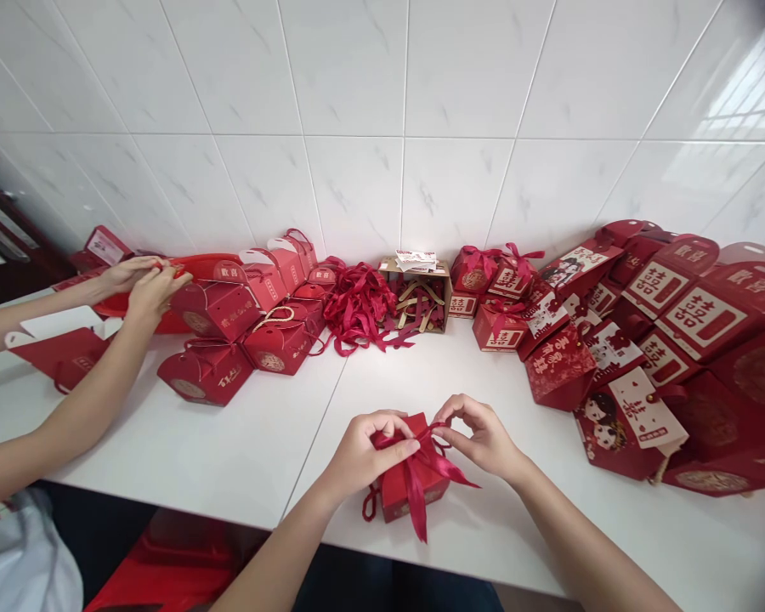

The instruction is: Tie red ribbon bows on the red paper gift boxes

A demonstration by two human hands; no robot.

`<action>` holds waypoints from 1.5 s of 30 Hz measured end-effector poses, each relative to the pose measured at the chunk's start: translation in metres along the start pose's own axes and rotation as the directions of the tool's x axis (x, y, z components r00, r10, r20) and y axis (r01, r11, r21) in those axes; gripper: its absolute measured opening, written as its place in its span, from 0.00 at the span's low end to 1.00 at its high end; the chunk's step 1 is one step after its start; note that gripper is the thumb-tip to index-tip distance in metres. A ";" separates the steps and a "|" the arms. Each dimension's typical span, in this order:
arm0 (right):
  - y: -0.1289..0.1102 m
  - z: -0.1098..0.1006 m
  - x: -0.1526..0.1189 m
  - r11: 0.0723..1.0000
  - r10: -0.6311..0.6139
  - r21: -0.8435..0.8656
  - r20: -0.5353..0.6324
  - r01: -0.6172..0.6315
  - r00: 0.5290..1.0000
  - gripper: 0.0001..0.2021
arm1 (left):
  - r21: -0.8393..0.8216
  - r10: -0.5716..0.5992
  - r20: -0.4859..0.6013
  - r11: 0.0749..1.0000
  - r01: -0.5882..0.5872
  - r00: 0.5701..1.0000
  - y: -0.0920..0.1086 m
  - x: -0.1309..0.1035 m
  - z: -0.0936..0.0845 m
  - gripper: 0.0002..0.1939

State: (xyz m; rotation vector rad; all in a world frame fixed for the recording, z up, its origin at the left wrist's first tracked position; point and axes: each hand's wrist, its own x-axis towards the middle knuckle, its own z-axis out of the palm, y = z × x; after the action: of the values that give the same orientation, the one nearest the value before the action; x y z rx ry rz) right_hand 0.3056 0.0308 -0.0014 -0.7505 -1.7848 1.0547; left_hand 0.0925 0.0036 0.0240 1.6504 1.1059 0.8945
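A small red box (395, 489) stands on the white table near its front edge, with a dark pink ribbon (416, 501) tied in loops on its top and two tails hanging over the side. My left hand (366, 450) is closed on a loop of the ribbon at the box's left, thumb lying across it. At the right of the knot, my right hand (481, 433) pinches another part of the ribbon between thumb and fingers. A dark red cord loop (370, 503) sticks out at the box's lower left.
Behind lie a ribbon pile (360, 306) and an open carton (447, 297) with cords. Red boxes (280, 344) stand at left, ribboned boxes (501, 327) at back right, and a large stack (694, 314) at right. Another person's hands (150, 289) work over a red basin (213, 265).
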 end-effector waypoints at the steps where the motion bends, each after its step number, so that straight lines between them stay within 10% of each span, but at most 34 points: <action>1: 0.000 0.002 0.000 0.999 0.020 0.047 -0.016 -0.019 1.000 0.07 | 0.004 -0.003 -0.032 1.000 0.003 0.999 -0.001 0.000 0.002 0.22; 7: 0.002 0.007 0.004 0.929 0.196 0.334 -0.080 -0.159 0.977 0.16 | 0.061 0.021 -0.072 0.998 -0.017 0.997 -0.007 0.002 0.008 0.22; 30: 0.014 0.003 0.006 0.944 0.234 0.298 -0.314 -0.139 0.920 0.24 | 0.078 0.055 -0.007 0.995 -0.054 0.998 -0.011 0.018 0.012 0.22; 37: -0.021 -0.024 -0.013 0.980 0.088 -0.155 -0.220 -0.124 0.971 0.13 | 0.073 0.206 -0.115 0.977 -0.198 0.972 -0.021 0.071 0.032 0.15; 41: -0.020 -0.024 -0.022 0.721 0.045 -0.693 0.041 -0.004 0.998 0.29 | 0.039 0.219 -0.240 0.976 -0.216 0.946 -0.027 0.112 0.044 0.14; 45: 0.015 -0.023 -0.007 0.426 0.057 -0.903 -0.042 -0.062 0.998 0.26 | 0.004 0.149 -0.393 0.987 -0.160 0.907 -0.047 0.125 0.035 0.16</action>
State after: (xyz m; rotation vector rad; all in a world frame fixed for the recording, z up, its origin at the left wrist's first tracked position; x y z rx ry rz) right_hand 0.3307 0.0394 -0.0122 -1.4611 -2.3027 -0.0299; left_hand 0.1527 0.1192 -0.0224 1.5900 1.2310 1.3849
